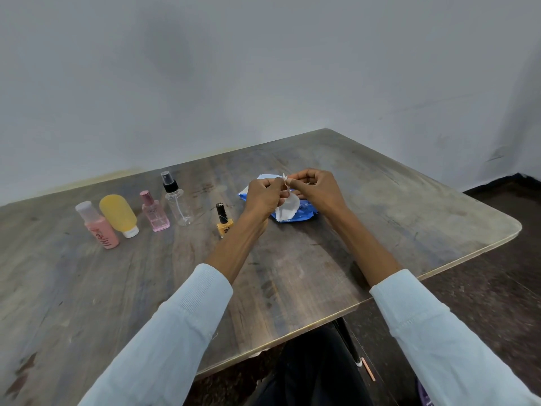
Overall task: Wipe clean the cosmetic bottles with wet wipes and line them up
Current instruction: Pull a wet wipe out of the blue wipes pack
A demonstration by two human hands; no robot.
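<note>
Worn wooden table [322,276] in a grey-walled corner [263,68], dark floor [497,288]

The dark brown wooden table [292,276] shows a worn, matt grain with pale scuffed patches. The thin white wet wipe [288,208] looks soft and limp, like fibrous cloth. The blue wipe packet [304,210] is glossy crinkled plastic film. The clear spray bottle [178,205] with its black nozzle is smooth transparent plastic; the square pink perfume bottle [155,213] looks glassy and shiny. The yellow squeeze tube [118,213] seems matt and soft. The light blue sleeves [164,347] are ribbed knit cloth.
</note>
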